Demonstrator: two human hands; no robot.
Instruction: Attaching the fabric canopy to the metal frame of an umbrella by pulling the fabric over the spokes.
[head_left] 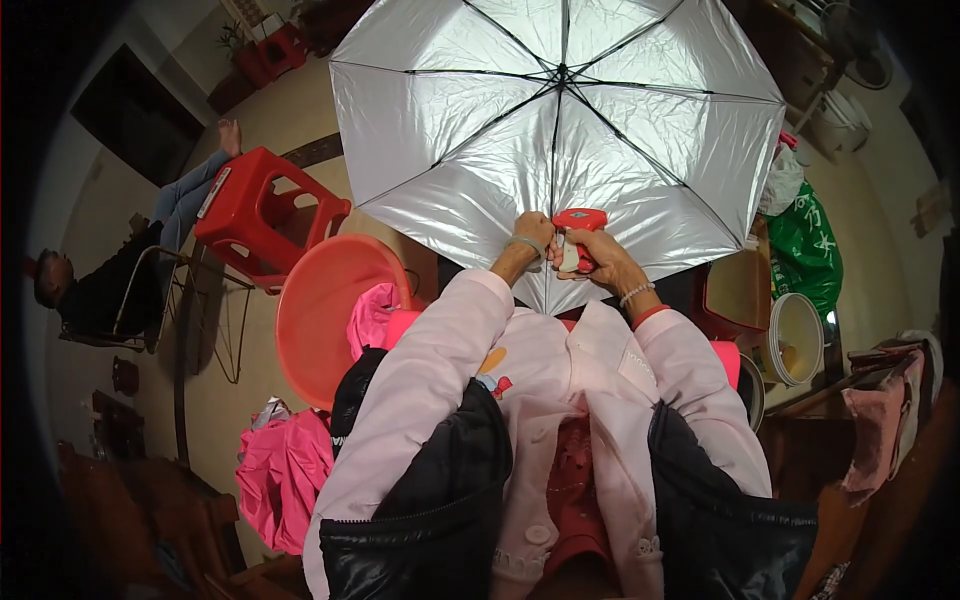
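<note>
An open umbrella (470, 130) with a silvery inner side and black ribs spreads out in front of me. My left hand (533, 232) is closed on the umbrella where a thin dark rod runs down from its hub; the fingertips are partly hidden. Beside it, my right hand (597, 256) grips a red and white hand tool (580, 217), whose exact kind I cannot make out. Both hands are close together, above the canopy's near edge.
Left of me are a red plastic stool (262, 205), a large orange-red basin (325, 310) with pink cloth, and a pink bundle (285, 475). A person (115, 270) sits farther left. At right are a green bag (805, 255) and a white bucket (795, 340).
</note>
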